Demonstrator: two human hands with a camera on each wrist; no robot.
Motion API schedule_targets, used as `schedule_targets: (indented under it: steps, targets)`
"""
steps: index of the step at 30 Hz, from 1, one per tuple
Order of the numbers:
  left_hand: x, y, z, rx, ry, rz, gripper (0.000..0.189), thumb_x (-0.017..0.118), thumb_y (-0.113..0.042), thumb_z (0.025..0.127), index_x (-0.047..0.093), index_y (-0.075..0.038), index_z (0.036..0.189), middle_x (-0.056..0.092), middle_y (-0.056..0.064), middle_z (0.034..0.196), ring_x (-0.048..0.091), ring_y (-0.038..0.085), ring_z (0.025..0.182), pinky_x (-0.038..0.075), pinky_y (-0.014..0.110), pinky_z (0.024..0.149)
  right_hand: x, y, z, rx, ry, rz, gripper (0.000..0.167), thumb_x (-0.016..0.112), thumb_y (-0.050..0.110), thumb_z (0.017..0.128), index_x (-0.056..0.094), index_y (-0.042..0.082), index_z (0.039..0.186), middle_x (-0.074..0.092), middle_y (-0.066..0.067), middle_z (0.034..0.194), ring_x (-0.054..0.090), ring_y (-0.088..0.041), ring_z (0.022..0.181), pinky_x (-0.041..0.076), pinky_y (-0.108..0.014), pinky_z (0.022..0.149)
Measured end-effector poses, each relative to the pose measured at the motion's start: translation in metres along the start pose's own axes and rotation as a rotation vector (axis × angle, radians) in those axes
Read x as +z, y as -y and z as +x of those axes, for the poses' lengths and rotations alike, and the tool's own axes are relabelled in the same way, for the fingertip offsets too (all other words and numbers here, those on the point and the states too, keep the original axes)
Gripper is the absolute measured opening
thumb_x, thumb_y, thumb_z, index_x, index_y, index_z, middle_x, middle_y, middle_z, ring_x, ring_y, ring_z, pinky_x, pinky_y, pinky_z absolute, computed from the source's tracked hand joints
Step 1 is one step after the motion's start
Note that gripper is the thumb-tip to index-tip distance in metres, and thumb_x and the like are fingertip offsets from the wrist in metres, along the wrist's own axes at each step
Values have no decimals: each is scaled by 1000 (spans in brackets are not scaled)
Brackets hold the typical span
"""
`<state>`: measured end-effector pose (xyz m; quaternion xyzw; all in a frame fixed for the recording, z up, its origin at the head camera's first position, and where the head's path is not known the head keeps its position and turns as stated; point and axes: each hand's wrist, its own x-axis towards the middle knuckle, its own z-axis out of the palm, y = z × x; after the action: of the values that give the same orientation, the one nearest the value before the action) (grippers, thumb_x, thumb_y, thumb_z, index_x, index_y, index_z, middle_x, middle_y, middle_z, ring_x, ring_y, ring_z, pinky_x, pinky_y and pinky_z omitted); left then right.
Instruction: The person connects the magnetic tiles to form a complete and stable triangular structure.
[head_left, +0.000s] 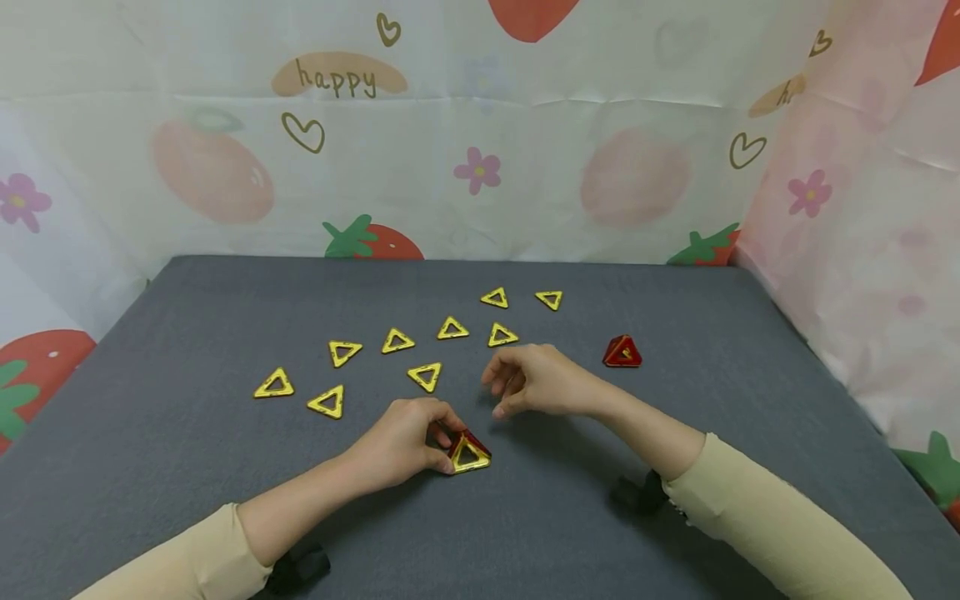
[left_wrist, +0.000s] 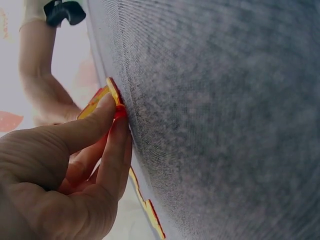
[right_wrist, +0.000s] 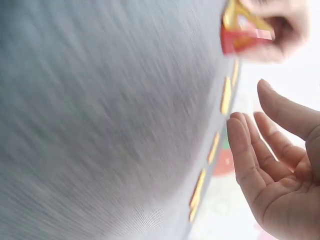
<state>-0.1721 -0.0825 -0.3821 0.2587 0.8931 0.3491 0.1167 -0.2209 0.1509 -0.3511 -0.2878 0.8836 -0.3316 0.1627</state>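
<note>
In the head view my left hand pinches a small stack-up of triangular magnetic tiles, red on some faces and gold on the front one. It stands tilted up from the table like a small pyramid, and the fingers hide its left side. The left wrist view shows thumb and fingertips on the tiles' edges. My right hand hovers above the cloth to the right, holding nothing. Its fingers are loosely bent and apart, as the right wrist view also shows. Just beyond it lies a gold triangle tile.
Several flat gold triangle tiles lie scattered across the middle and left of the grey cloth-covered table. A finished-looking red pyramid sits to the right. A printed curtain hangs behind the table's far edge.
</note>
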Motion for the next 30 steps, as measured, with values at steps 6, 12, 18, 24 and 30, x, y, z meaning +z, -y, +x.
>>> schedule_targets:
  steps: [6,12,18,24,30]
  targets:
    - [0,1,0,-5,7,-3,36,88,-7,69,71,-6,101,72,4,96,68,8,81,54,20,70,-24,-15,15,71,-126,30,39,81,16,82,64,6,117,69,-14,109,71,-20,96,58,-31,83]
    - [0,1,-1,-13,13,-10,36,87,-7,70,71,-7,102,71,4,96,68,8,82,54,20,70,-41,-30,35,149,-215,46,38,76,15,87,63,4,121,67,-16,119,68,-29,108,57,-39,90]
    - [-1,2,0,-10,13,-7,36,88,-8,70,72,-8,102,72,3,96,67,7,82,54,20,71,-49,-36,55,237,-187,76,41,70,18,93,59,3,129,64,-17,126,64,-31,113,55,-42,92]
    - [-1,4,-1,0,8,-12,37,88,-9,70,72,-8,103,73,3,97,68,7,83,54,20,72,-48,-50,70,277,-71,81,46,68,20,94,54,3,135,54,-20,141,53,-35,130,47,-47,106]
    - [-1,4,-1,4,7,-10,37,88,-8,70,72,-8,103,73,4,98,68,8,83,54,20,72,-42,-58,74,256,-61,40,46,68,20,94,56,8,136,52,-23,142,49,-37,132,43,-51,108]
